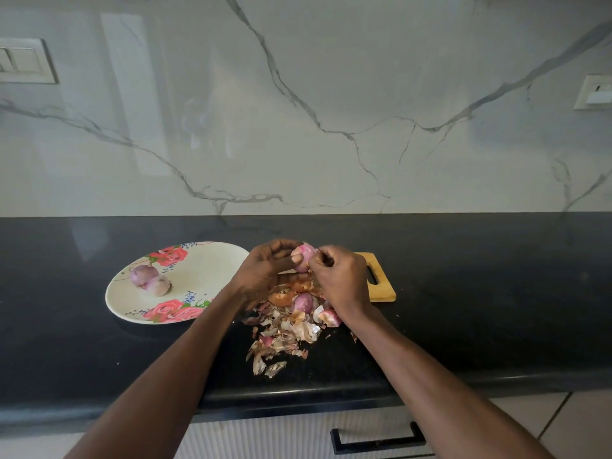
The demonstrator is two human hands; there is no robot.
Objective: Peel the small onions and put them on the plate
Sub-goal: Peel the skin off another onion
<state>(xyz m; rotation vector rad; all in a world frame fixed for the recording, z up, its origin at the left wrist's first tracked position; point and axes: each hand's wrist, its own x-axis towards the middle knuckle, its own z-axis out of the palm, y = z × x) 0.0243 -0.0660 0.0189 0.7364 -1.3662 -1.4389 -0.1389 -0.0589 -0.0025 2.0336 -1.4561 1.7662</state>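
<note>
Left hand [265, 270] grip curls round the onion [304, 256]; right hand [341, 276] grip pinches its skin. Risk: a hard pull could slip the onion onto the peel pile [284, 329] below.

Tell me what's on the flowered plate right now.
Two peeled small onions lie touching each other on the left part of the plate. The left hand covers the plate's right edge, so anything there is hidden.

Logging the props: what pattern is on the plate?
Cream plate with pink-red roses, green leaves and blue dots; head view.
</note>
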